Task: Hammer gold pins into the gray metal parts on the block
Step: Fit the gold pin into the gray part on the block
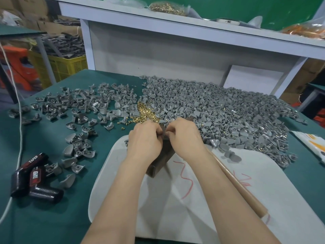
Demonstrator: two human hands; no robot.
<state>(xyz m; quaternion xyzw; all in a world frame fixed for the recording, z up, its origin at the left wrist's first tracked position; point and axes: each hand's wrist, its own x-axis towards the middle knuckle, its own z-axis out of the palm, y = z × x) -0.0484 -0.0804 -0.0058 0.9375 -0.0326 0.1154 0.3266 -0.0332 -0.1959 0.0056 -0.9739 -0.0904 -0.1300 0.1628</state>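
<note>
Block under left hand, right hand, pinching gray part

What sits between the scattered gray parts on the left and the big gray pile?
A heap of gold pins on the green mat, per the head view.

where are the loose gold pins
Head view: the gold pins lie on the green table just beyond the left hand, at the left edge of the big heap of gray parts.
</note>
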